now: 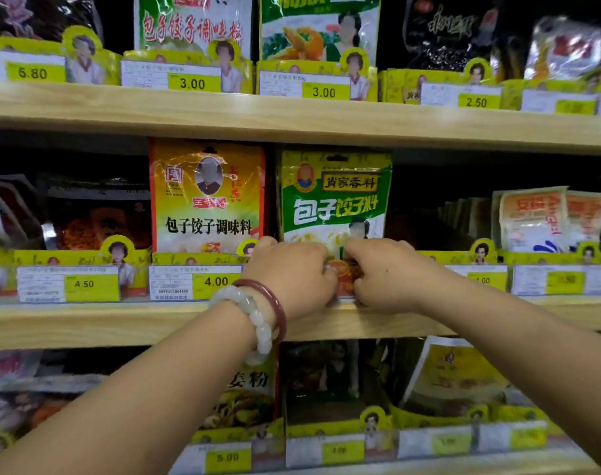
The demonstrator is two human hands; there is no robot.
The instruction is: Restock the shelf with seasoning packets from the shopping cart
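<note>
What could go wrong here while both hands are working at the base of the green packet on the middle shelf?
1. Both hands, left hand and right hand, pinch low on the green packet; its tall free top could flop forward.
2. They cover the tray front, so the slot's price tag cannot be checked; the packet may be misfiled.
3. The left knuckles sit close to the orange packet and could nudge it.

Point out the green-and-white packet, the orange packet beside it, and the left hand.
green-and-white packet (336, 200): head view, front face lettering.
orange packet (206, 200): head view, front face middle.
left hand (292, 272): head view, back of hand.
</note>
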